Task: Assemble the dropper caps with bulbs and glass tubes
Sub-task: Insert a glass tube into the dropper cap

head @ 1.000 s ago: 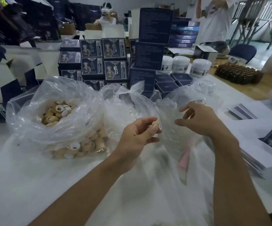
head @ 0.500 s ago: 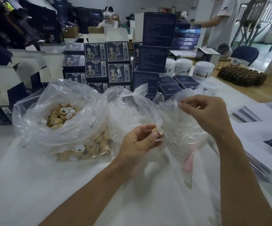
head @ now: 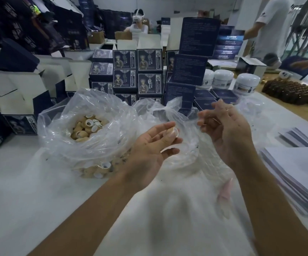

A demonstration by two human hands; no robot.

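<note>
Holding a tan dropper cap (head: 172, 133) between thumb and fingertips, our left hand (head: 150, 145) hovers just right of the clear bag of caps (head: 86, 128). Our right hand (head: 227, 130) is beside it with curled fingers; whether they pinch a glass tube we cannot tell through the blur. More clear bags (head: 168, 111) crowd behind the cap bag, dark printed boxes (head: 136, 71) beyond them, on the white surface (head: 20, 191).

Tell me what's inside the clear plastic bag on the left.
The plastic bag holds tan caps with white liners, heaped at its open mouth and along the bottom. The crumpled plastic hides the ones between.
</note>
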